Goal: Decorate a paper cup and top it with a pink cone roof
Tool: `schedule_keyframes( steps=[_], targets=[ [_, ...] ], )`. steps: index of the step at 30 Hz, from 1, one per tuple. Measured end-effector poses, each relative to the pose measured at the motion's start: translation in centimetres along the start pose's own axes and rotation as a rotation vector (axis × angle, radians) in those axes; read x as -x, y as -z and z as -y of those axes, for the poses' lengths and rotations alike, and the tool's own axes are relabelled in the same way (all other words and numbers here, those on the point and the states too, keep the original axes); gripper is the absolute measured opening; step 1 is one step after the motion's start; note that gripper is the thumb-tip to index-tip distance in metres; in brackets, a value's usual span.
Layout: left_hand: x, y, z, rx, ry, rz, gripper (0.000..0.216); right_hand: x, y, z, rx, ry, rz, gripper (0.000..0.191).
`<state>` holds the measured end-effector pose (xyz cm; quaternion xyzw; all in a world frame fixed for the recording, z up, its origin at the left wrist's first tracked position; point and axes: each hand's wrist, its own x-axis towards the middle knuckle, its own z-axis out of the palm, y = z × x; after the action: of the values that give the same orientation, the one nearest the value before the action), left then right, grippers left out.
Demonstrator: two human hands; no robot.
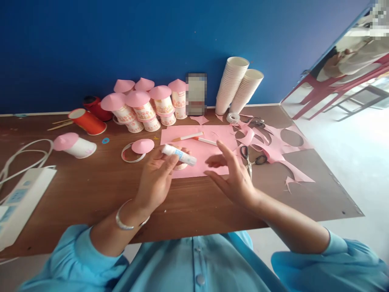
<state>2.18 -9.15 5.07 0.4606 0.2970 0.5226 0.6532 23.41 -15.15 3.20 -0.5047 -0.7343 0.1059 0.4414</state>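
My left hand (156, 174) is closed around a white glue stick (180, 155) with a blue label, held tilted above the table. Behind the glue stick, part of a small printed paper cup piece (181, 166) shows on the pink paper sheet (199, 172). My right hand (232, 176) hovers to the right of the glue stick, fingers apart, with nothing in it. A pencil (188, 136) and an orange-and-white marker (205, 140) lie on the sheet. Left of the hands, a pink paper cone (142, 146) rests at a white paper ring (129, 156).
Pink-roofed cup towers (138, 99) line the blue wall beside tall paper cup stacks (232, 85). Black-handled scissors (249, 160) and paper scraps (279, 142) lie right. A toppled coned cup (75, 145), red cup (88, 121) and power strip (27, 202) are left.
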Motion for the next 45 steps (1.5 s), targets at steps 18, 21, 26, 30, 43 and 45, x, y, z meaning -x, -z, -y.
schedule_keyframes(
  steps=[18,21,26,30,43,45],
  targets=[
    [1.1,0.6,1.9,-0.21,0.304,0.353,0.034,-1.8,2.2,-3.8,-0.465,-0.305,0.042,0.051],
    [1.1,0.6,1.9,-0.264,0.289,0.36,0.035,-2.2,2.4,-1.5,-0.618,-0.293,0.077,0.049],
    [1.0,0.0,0.8,-0.389,0.224,0.399,0.038,-2.0,1.8,-0.1,-0.614,-0.259,0.118,0.045],
    [1.3,-0.1,0.3,-0.456,0.147,0.42,0.035,-1.9,1.8,0.2,-0.504,-0.191,0.145,0.044],
    [1.9,1.3,0.5,-0.927,-0.329,0.425,0.046,-2.5,2.0,-1.8,-0.147,-0.051,0.275,0.048],
    [1.7,2.4,0.1,-1.021,-0.507,0.307,0.059,-4.1,3.1,-4.7,0.135,-0.086,0.165,0.037]
  ],
)
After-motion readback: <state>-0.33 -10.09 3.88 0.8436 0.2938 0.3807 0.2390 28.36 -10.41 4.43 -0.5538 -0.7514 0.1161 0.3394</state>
